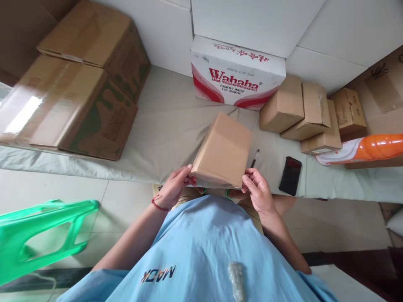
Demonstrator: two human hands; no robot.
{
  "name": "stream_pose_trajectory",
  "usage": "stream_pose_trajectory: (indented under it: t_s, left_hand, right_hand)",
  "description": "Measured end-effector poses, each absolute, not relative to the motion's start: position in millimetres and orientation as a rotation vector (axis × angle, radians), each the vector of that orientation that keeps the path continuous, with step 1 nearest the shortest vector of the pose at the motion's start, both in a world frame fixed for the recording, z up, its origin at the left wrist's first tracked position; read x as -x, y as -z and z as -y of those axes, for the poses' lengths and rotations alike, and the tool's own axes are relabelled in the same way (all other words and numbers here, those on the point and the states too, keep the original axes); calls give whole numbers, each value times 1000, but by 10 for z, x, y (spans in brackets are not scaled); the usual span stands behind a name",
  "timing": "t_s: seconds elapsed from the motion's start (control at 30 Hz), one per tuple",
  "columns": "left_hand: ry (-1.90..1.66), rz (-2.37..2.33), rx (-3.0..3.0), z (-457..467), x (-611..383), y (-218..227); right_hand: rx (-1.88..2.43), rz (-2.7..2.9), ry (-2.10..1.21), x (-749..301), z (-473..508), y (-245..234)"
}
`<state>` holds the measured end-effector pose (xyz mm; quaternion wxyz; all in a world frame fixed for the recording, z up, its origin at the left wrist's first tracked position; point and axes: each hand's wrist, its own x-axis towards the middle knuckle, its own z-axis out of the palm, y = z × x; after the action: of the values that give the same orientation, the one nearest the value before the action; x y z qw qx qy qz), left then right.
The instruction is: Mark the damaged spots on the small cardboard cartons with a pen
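Note:
A plain brown cardboard box [225, 149] is tilted in front of me at the near edge of the cloth-covered surface [163, 121]. My left hand [178, 184] pinches its near left corner, with a red string bracelet on the wrist. At the near right corner, my right hand [258, 188] grips the box between thumb and fingers. Some fingertips of both hands are hidden under or behind the box edge. A black pen [255, 158] lies just beyond my right hand. Farther right is a dark phone [290, 176].
A white-and-red Wahaha carton [237, 75] stands against the wall. Large cartons [94, 100] occupy the left. Several small brown boxes [281, 105] and an orange-and-white bottle-shaped thing [362, 150] sit at right. A green plastic stool [47, 230] stands on the floor at left.

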<state>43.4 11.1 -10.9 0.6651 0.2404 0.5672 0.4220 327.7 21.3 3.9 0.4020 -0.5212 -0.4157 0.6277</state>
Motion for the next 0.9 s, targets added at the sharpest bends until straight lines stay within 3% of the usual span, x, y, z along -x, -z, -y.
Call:
stream_pose_trajectory:
  t_s: [0.3, 0.6, 0.77, 0.9]
  left_hand:
    - [-998, -1070, -518, -145, -482, -201]
    - [-1197, -1052, -643, -24, -395, -602]
    - [-1345, -1138, -920, -30, -347, -809]
    - [-1251, -1383, -1299, -65, -433, -838]
  right_hand:
    - [1307, 815, -1578, -3332, -227, -86]
    - [1247, 1011, -1692, -3419, -49, -347]
    - [1144, 1267, -1741, -3492, 25, -378]
    - [1194, 1326, -1680, -3492, -21, -346]
